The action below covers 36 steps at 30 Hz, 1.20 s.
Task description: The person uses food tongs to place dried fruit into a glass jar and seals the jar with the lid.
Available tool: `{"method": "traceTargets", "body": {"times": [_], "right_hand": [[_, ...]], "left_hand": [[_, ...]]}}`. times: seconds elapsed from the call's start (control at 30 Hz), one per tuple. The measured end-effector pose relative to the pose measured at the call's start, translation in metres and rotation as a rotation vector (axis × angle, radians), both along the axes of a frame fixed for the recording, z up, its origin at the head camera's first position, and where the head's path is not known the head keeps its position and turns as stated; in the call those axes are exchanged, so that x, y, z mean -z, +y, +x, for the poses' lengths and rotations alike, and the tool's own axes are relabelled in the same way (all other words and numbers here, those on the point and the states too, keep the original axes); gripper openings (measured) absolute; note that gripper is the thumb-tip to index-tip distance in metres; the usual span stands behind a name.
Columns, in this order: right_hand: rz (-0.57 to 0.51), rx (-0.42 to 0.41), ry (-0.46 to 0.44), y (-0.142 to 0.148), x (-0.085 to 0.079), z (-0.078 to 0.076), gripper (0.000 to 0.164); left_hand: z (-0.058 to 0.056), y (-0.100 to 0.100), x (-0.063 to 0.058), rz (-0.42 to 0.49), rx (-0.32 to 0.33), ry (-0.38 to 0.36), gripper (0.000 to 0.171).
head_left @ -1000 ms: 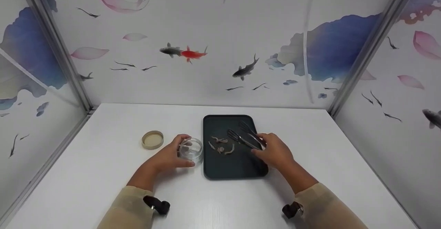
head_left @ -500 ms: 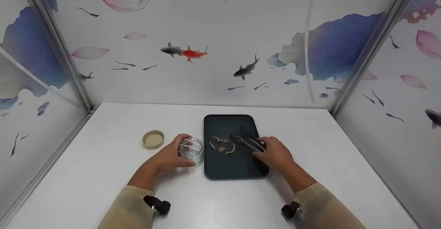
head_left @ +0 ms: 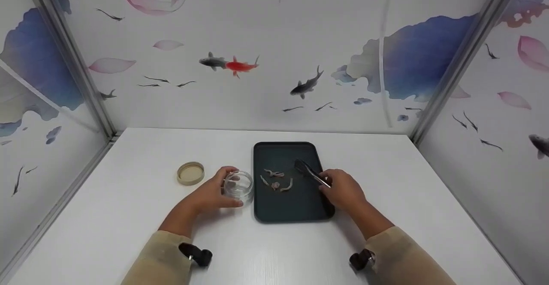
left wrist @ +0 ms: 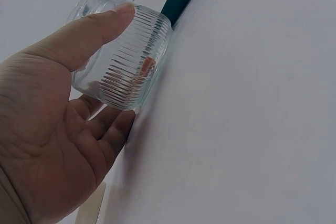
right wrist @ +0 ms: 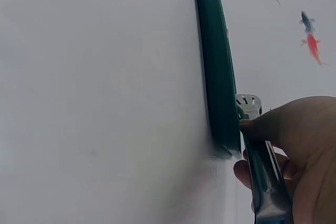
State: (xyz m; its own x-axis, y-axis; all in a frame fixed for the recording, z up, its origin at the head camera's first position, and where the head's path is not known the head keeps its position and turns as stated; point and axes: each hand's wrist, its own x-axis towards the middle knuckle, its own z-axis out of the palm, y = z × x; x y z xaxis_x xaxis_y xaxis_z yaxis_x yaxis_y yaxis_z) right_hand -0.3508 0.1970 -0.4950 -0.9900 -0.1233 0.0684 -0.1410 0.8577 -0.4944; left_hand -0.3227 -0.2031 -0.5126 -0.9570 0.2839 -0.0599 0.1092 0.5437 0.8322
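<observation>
Nearest, at the bottom of the head view, a beige left sleeve [head_left: 159,259] and a beige right sleeve [head_left: 405,257] each carry a small black device at the cuff, above the white counter [head_left: 261,250].

Beyond the cuffs, the left hand [head_left: 209,194] holds a clear, ribbed glass jar [head_left: 238,186], its thumb on the near side and fingers round the far side. The jar is upright and lidless, just beside the left edge of a dark green tray [head_left: 285,208]. Through its glass, the left wrist view shows a reddish patch; whether it lies inside or behind, I cannot tell.

The right hand [head_left: 343,187] grips metal tongs [head_left: 316,176] at the tray's right edge, with the two arms close together and the slotted heads over the tray.

Left of the heads, several wrinkled, brownish dried pieces [head_left: 275,186] lie on the tray, apart from the tongs. A round tan lid [head_left: 190,174] lies on the counter, left of the jar.

Farthest back stands a white panel [head_left: 266,105] printed with fish and pink petals.
</observation>
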Motion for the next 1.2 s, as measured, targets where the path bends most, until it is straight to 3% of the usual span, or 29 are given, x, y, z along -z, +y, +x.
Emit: {"method": "traceTargets", "body": {"times": [0.27,0.57,0.93,1.2], "right_hand": [[0.002,0.009,0.0,-0.001,-0.001,0.001,0.034],[-0.028,0.013,-0.018,-0.008,-0.014,0.009,0.035],[-0.038,-0.026,0.018,-0.026,-0.033,0.03,0.036],[-0.022,-0.057,0.05,-0.04,-0.038,0.051,0.036]], "left_hand": [[0.001,-0.001,0.001,0.004,0.009,0.001,0.099],[0.001,-0.001,0.001,0.0,0.014,0.011,0.098],[0.002,0.0,-0.002,-0.016,0.001,0.012,0.098],[0.001,0.0,-0.002,0.014,0.009,-0.008,0.097]]}}
